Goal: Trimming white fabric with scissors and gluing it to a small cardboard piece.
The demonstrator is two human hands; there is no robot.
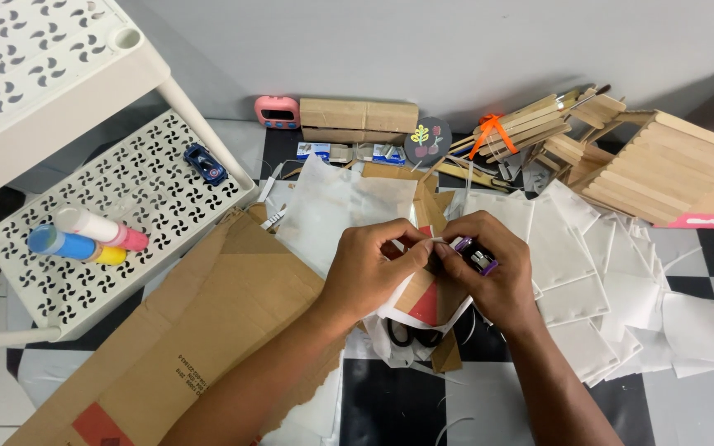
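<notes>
Purple stapler [477, 256] sits gripped in the right hand [489, 264], just right of the left hand [369, 268], whose fingers pinch a white paper strip [423, 239]. Both hands meet over a cardboard piece [423, 301] above black scissors [411, 334], with torn cardboard [208, 322] to the left.

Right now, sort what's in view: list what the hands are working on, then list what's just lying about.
In hand:
left hand and right hand on a cardboard piece with white strip
purple stapler in the right hand

Lying about:
scissors
toy car
paint tubes
pink timer
craft-stick bundle
</notes>
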